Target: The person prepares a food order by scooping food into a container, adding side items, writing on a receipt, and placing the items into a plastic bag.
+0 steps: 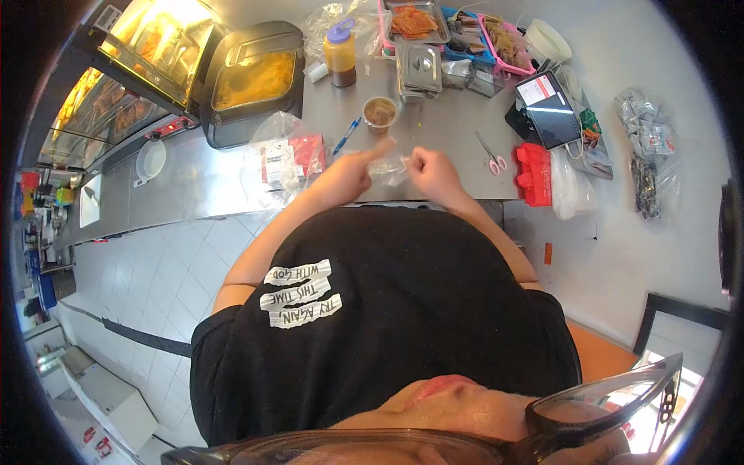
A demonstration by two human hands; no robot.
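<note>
Near the front edge of the steel counter, a small clear plastic bag (388, 169) lies between my hands. My right hand (435, 174) is closed on the bag's edge. My left hand (353, 174) is at the bag's other side, index finger stretched forward; its grip is partly hidden. Just beyond the fingertips stands a round clear tub of brown food (380, 114), with a blue pen (347, 136) beside it. A larger clear bag (278, 168) with a red and white packet (306, 156) lies to the left of my left hand.
Pink-handled scissors (494, 161) and a red bag (532, 174) lie to the right, below a tablet (549, 110). At the back stand a sauce bottle (340, 55), lidded steel containers (418, 68) and food baskets (507, 43). A black tray (253, 129) and heated display case (160, 49) are left.
</note>
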